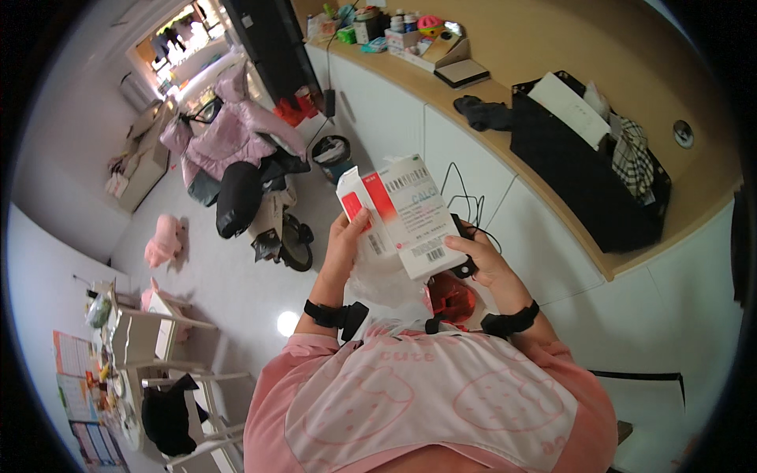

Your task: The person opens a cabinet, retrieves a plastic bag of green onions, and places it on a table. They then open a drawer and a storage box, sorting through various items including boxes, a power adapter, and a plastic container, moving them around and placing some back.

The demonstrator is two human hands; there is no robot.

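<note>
My left hand (348, 233) grips the left side of a white-and-red cardboard carton (423, 222), its thumb on a red panel. The carton bears print and barcodes; I cannot tell if its two panels are one box or two side by side. My right hand (488, 254) pinches the lower right edge, thumb on the front. Behind that edge, against the right fingers, is a black object (464, 269) with a thin black cable (473, 204); it is mostly hidden. Below the carton hang a translucent plastic bag (381, 281) and a shiny red wrapper or bag (452, 297).
A white cabinet with a wooden top (408, 80) runs along the right, bearing a black box (579, 171) and a dark cloth (482, 113). A trash bin (332, 156) and a scooter under a pink padded cover (236, 130) stand ahead. Left are a pink plush toy (164, 239) and white chairs (177, 319).
</note>
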